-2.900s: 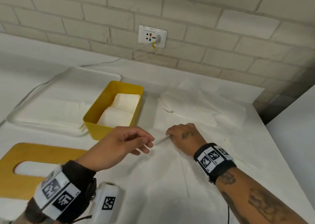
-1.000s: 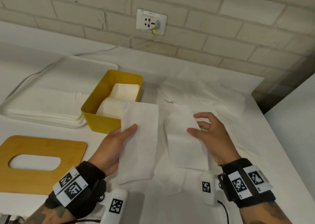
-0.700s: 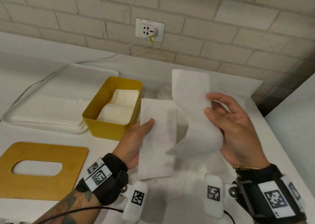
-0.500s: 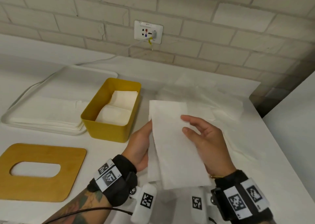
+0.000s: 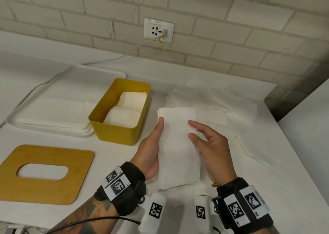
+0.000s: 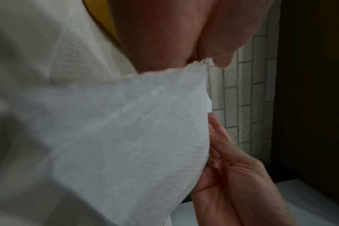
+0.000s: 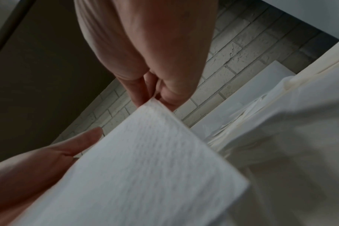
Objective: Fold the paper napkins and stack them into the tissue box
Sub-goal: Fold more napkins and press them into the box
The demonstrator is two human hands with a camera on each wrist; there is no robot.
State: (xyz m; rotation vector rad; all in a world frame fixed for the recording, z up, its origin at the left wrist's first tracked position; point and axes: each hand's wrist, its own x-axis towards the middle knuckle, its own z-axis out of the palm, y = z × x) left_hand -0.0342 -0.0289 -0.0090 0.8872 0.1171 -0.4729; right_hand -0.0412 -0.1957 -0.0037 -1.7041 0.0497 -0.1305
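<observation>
Box at the centre, hands just right of it, loose napkins behind.

The tissue box (image 5: 119, 120) stands mid-surface (image 5: 267, 171) with two stacks of folded napkins (image 5: 128, 109) in it, one behind the other. Left of it lies a tray (image 5: 67, 84) holding what seem to be flat napkins; in front of the tray lies the slotted lid (image 5: 42, 175). Right of the box, the left hand (image 5: 149, 153) and right hand (image 5: 211, 152) hold a folded napkin (image 5: 178, 148) between them, above the surface. Behind and right of them spreads a loose napkin pile (image 5: 222, 102). A wall socket (image 5: 159, 30) sits behind the box.
</observation>
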